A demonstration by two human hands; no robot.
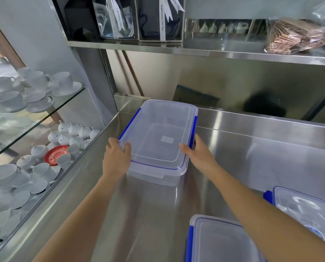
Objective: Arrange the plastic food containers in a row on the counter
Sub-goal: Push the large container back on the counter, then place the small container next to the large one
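A large clear plastic container [158,135] with a lid and blue clips rests on the steel counter [252,148], near its back left corner. My left hand [117,157] grips its near left edge, thumb on the lid. My right hand [200,156] holds its near right edge by the blue side clip. A second lidded container [218,241] sits at the bottom of the view, partly under my right forearm. A third container [305,210] stands at the lower right, cut off by the frame.
A steel shelf [195,51] hangs above the counter with clear bags, dark boxes and wrapped wafers [297,37]. To the left, a glass display case [40,118] holds white cups, saucers and a red saucer [55,155]. A steel back wall bounds the counter.
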